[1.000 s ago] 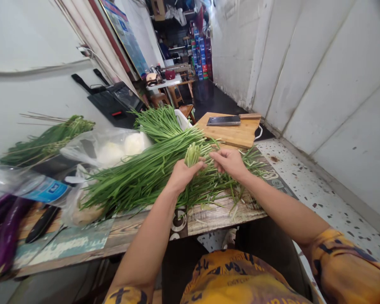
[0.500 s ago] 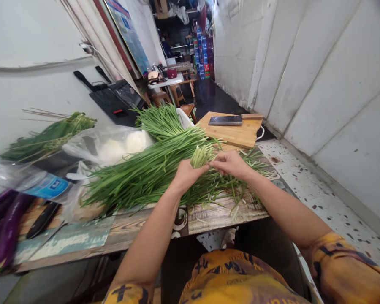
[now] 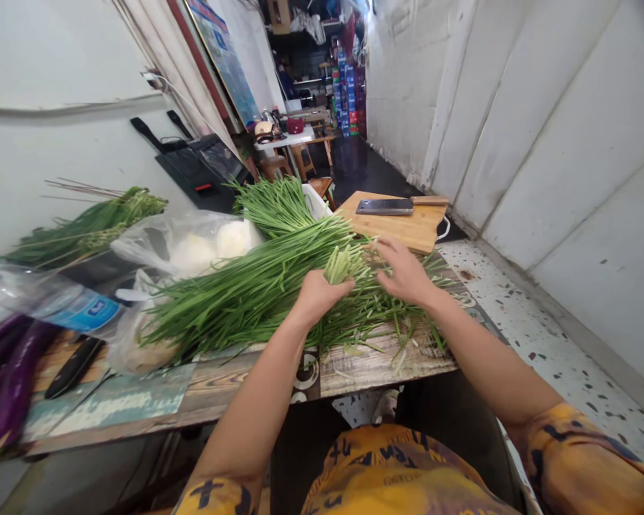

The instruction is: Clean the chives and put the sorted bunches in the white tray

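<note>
My left hand (image 3: 322, 295) is wrapped round a bunch of garlic chives (image 3: 341, 263), with the pale cut ends sticking up past the thumb. To its right, my right hand (image 3: 403, 273) is open, its fingers apart and bent toward those ends without touching the bunch. A big heap of long green chives (image 3: 236, 293) stretches leftward under and behind my left hand. Loose trimmings (image 3: 402, 315) lie below my right hand on the wood-patterned tabletop (image 3: 365, 368).
Beyond my hands a cleaver (image 3: 384, 207) rests on a wooden cutting board (image 3: 402, 232). Leftward are a plastic bag of white round vegetables (image 3: 193, 250), a water bottle (image 3: 80, 307), a black-handled knife (image 3: 75, 368) and eggplants (image 3: 18, 386). A white wall (image 3: 558, 129) runs along the right.
My right hand has come off the chive ends, moving slightly right and up, and its fingers have opened. My left hand keeps its hold on the bunch.
</note>
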`<state>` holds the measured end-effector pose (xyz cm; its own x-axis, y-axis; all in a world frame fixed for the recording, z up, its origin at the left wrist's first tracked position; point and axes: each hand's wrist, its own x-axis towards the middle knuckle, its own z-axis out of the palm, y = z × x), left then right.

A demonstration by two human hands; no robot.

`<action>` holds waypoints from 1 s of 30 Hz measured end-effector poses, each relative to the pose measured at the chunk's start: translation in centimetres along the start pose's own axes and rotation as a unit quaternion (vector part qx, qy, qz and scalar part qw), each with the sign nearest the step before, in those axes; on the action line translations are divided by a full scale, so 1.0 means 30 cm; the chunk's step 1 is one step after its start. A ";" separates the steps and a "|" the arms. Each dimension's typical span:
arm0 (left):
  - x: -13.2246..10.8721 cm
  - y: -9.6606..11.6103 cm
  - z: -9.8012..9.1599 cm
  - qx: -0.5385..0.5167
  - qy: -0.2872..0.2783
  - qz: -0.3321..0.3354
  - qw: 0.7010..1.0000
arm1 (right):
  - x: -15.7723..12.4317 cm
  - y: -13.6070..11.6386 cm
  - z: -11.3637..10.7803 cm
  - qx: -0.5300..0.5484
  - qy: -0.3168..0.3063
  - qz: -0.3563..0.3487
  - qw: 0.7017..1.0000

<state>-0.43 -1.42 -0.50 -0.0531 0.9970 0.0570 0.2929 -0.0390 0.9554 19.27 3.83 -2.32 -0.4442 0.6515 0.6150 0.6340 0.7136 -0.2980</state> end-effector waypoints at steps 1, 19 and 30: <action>0.001 -0.003 0.001 0.002 0.001 0.000 1.000 | -0.001 -0.012 0.007 0.007 -0.013 -0.053 0.998; -0.001 0.015 -0.030 -0.045 -0.016 0.000 0.999 | 0.009 0.043 0.014 0.041 -0.009 0.267 0.963; 0.016 0.012 -0.069 -0.085 0.055 0.048 0.994 | 0.003 0.019 0.063 -0.019 -0.167 -0.092 0.981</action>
<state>-2.33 -1.11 0.48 -0.1393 0.9751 0.1727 0.1367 -0.1538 0.9786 18.40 4.79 -3.80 -0.7327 0.5646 0.3799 0.5433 0.8215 -0.1731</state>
